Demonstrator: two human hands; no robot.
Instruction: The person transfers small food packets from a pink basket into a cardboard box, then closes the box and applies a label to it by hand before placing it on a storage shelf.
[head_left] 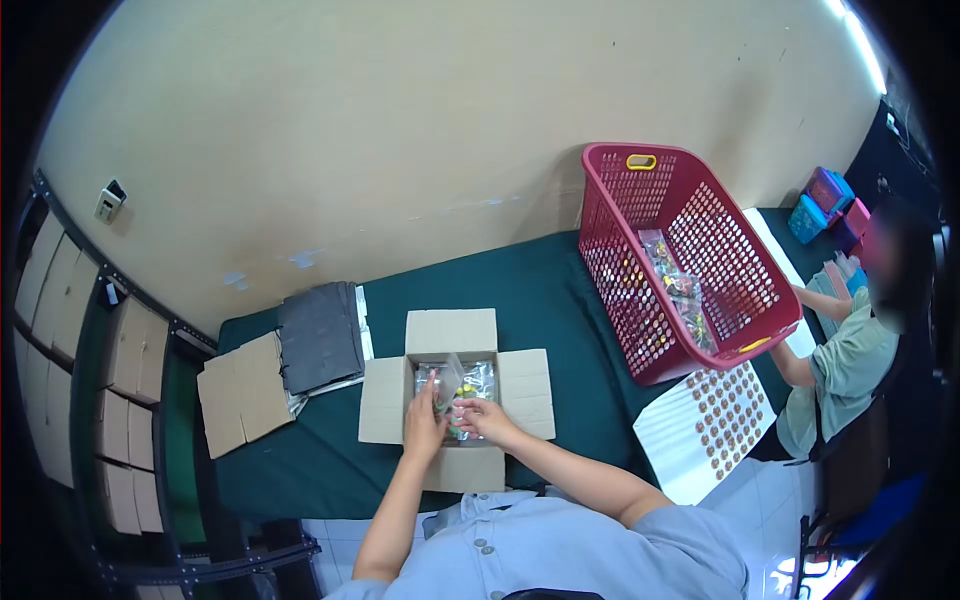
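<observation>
An open cardboard box [455, 334] sits on the green table [540, 290] with its flaps spread out. Inside lie clear plastic bags of small colourful items [478, 378]. My left hand [424, 420] and my right hand [482, 417] are both over the box, together gripping one clear bag [449, 380] that stands up between them. My forearms reach in from the lower edge of the view.
A red plastic basket [680, 260] with more bags stands tilted at the right. A sticker sheet [712, 425] lies below it. Flat cardboard [240, 390] and a grey stack [320, 335] rest at the left. Another person [850, 350] sits at the right. Shelves of boxes [120, 400] line the left.
</observation>
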